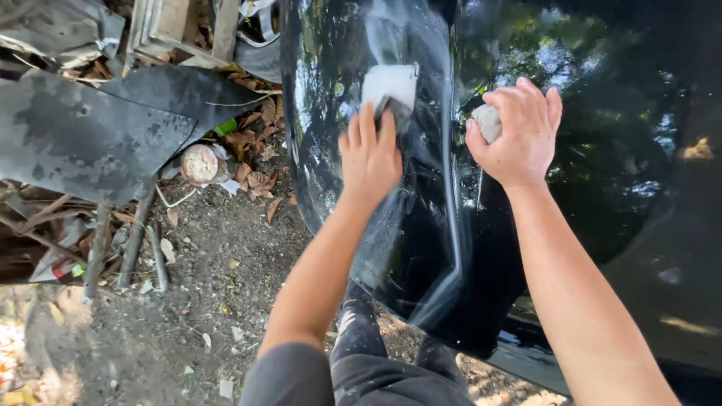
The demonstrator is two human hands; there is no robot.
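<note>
Pressing flat spreader (389, 89) against glossy black car panel (571, 188), left hand (368, 154) has fingers closed over its handle, blade flush on paint so it scrapes evenly. Right hand (519, 131), just right of spreader on same panel, curls shut round pale grey lump (487, 122) (putty, probably), kept within reach. Left of panel: dirt ground (195, 301), dry leaves, scrap sheet (83, 135).

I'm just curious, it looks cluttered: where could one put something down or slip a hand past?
The dirt ground is bare between the black car panel and the scrap sheet. The panel's glossy right part beyond the right hand is free too. It is crowded up left among dry leaves, and where the left hand presses its spreader.
</note>
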